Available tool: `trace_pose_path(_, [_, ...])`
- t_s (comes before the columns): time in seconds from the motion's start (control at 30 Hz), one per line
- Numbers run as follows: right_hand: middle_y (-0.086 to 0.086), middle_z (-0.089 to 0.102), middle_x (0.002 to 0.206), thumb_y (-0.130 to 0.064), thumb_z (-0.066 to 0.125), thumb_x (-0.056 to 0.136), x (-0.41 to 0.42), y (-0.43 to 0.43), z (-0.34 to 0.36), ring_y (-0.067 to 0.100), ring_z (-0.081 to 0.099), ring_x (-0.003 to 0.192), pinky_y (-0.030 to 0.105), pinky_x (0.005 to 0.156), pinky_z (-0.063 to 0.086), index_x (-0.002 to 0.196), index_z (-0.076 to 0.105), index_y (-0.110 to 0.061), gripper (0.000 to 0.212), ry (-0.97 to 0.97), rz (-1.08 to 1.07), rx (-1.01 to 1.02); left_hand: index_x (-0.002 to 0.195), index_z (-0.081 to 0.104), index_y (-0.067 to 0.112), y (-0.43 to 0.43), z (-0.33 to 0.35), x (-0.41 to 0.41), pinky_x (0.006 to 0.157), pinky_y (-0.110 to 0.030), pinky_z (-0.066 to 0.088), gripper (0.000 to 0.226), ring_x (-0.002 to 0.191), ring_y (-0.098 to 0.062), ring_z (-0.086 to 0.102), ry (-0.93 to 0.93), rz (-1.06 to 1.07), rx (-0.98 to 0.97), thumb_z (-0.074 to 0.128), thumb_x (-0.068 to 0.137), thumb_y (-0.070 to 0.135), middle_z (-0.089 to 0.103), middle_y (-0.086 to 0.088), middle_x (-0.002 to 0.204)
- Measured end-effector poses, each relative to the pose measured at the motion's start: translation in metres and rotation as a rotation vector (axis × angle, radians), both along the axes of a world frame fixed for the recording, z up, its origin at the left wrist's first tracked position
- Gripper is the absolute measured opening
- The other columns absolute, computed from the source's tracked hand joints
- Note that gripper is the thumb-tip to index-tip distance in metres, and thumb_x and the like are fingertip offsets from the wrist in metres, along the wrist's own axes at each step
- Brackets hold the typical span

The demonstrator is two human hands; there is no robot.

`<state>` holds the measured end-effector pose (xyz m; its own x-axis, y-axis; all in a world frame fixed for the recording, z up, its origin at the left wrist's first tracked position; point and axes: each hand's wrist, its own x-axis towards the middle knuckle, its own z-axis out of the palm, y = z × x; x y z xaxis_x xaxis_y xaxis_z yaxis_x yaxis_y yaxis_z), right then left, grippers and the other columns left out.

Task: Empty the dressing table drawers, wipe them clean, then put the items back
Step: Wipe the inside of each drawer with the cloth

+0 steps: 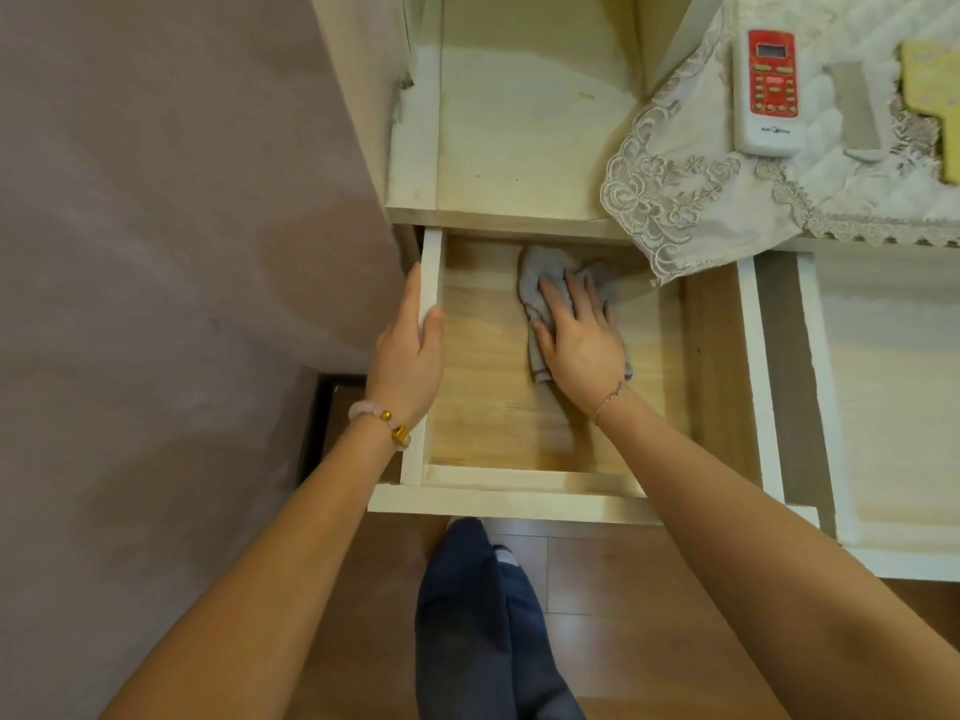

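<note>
One wide-angle camera, worn on the person's head, looks steeply down and slightly forward from close above the open pale wooden drawer (493,407), which fills the centre. The bare forearms enter from the near corners, ending in the left hand (410,350) and right hand (582,345). A dark blue trouser leg (467,615) lies nearest; a cream lace-edged cloth (691,200) sits far right.

Two drawers stood open, the left drawer (488,418) and the right drawer (893,407). One grey cloth (540,272) lay in the left one. Two hands showed, the left hand (410,350) and the right hand (582,345), with two bracelets, a beaded bracelet (384,420) and a chain bracelet (610,397). One lace cover (691,200) overhung the front edge of the dressing table (498,218), bearing one remote (769,90) and one comb (857,111).
</note>
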<state>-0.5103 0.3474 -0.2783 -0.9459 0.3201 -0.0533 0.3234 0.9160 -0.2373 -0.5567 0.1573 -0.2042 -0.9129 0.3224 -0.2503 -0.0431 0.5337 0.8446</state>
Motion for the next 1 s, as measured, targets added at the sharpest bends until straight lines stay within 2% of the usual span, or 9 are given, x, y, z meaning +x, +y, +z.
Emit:
trace_pose_path(0.1, [0.018, 0.035, 0.146, -0.033, 0.035, 0.096, -0.018, -0.001, 0.001, 0.036, 0.024, 0.139, 0.049, 0.112, 0.016, 0.141, 0.036, -0.014, 0.049, 0.024, -0.113, -0.012, 0.148, 0.010, 0.034, 0.000, 0.001, 0.001, 0.091, -0.012, 0.028, 0.049, 0.124, 0.000, 0.033, -0.017, 0.001, 0.012, 0.026, 0.102, 0.029, 0.028, 0.008, 0.151])
trace_pose_path(0.17, [0.017, 0.033, 0.147, -0.029, 0.039, 0.096, -0.035, -0.009, 0.002, 0.035, 0.022, 0.139, 0.046, 0.112, 0.014, 0.142, 0.033, -0.013, 0.049, 0.038, -0.132, -0.021, 0.149, 0.011, 0.033, 0.000, 0.001, 0.002, 0.086, -0.004, 0.030, 0.050, 0.124, 0.002, 0.039, -0.020, 0.003, 0.024, 0.027, 0.102, 0.029, 0.028, 0.009, 0.150])
trace_pose_path(0.27, [0.018, 0.030, 0.148, -0.026, 0.038, 0.097, -0.055, -0.028, 0.000, 0.036, 0.019, 0.141, 0.044, 0.115, 0.012, 0.143, 0.032, -0.010, 0.049, 0.070, -0.125, -0.059, 0.149, 0.013, 0.031, 0.001, 0.001, 0.002, 0.059, 0.011, 0.027, 0.049, 0.078, 0.032, 0.039, -0.023, -0.001, 0.029, 0.028, 0.102, 0.027, 0.034, 0.007, 0.145])
trace_pose_path(0.4, [0.022, 0.034, 0.146, -0.024, 0.040, 0.095, -0.058, -0.033, -0.003, 0.039, 0.023, 0.139, 0.043, 0.115, 0.016, 0.141, 0.035, -0.006, 0.049, 0.090, -0.128, -0.033, 0.149, 0.014, 0.029, 0.000, 0.001, 0.001, 0.055, 0.010, 0.030, 0.049, 0.064, 0.035, 0.037, -0.019, 0.005, 0.042, 0.029, 0.102, 0.025, 0.038, 0.012, 0.133])
trace_pose_path(0.47, [0.023, 0.042, 0.140, -0.022, 0.043, 0.093, -0.059, -0.036, -0.003, 0.041, 0.030, 0.135, 0.045, 0.112, 0.024, 0.137, 0.041, -0.007, 0.047, 0.120, -0.026, -0.023, 0.148, 0.014, 0.030, 0.000, 0.001, 0.001, 0.056, 0.009, 0.030, 0.049, 0.068, 0.030, 0.040, -0.013, 0.011, 0.036, 0.029, 0.102, 0.025, 0.036, 0.016, 0.126])
trace_pose_path(0.57, [0.019, 0.045, 0.138, -0.020, 0.045, 0.091, -0.071, -0.049, 0.000, 0.038, 0.033, 0.133, 0.044, 0.111, 0.026, 0.134, 0.044, -0.008, 0.045, 0.102, 0.105, -0.038, 0.149, 0.014, 0.032, -0.001, -0.001, 0.001, 0.066, 0.006, 0.032, 0.049, 0.090, 0.015, 0.049, -0.001, 0.011, 0.027, 0.029, 0.102, 0.026, 0.037, 0.012, 0.142])
trace_pose_path(0.7, [0.016, 0.046, 0.137, -0.024, 0.045, 0.094, -0.076, -0.046, 0.002, 0.035, 0.034, 0.132, 0.040, 0.109, 0.026, 0.131, 0.048, -0.008, 0.040, 0.105, 0.227, -0.044, 0.149, 0.016, 0.030, -0.001, -0.001, 0.000, 0.059, 0.010, 0.028, 0.049, 0.073, 0.031, 0.040, 0.005, 0.007, 0.041, 0.029, 0.102, 0.024, 0.036, 0.008, 0.145])
trace_pose_path(0.77, [0.017, 0.048, 0.135, -0.026, 0.043, 0.096, -0.077, -0.040, 0.002, 0.037, 0.036, 0.132, 0.041, 0.108, 0.028, 0.128, 0.051, -0.008, 0.038, 0.130, 0.295, -0.063, 0.148, 0.016, 0.030, 0.000, -0.002, 0.000, 0.060, 0.011, 0.027, 0.049, 0.075, 0.029, 0.040, 0.009, 0.010, 0.042, 0.029, 0.102, 0.024, 0.036, 0.011, 0.143])
trace_pose_path(1.0, [0.010, 0.037, 0.145, -0.028, 0.039, 0.097, -0.059, -0.025, 0.004, 0.028, 0.028, 0.137, 0.040, 0.110, 0.022, 0.137, 0.041, -0.015, 0.042, 0.095, 0.156, -0.053, 0.148, 0.018, 0.031, -0.002, 0.000, 0.002, 0.078, 0.006, 0.028, 0.048, 0.105, 0.014, 0.043, 0.042, 0.017, 0.039, 0.030, 0.101, 0.026, 0.036, 0.015, 0.143])
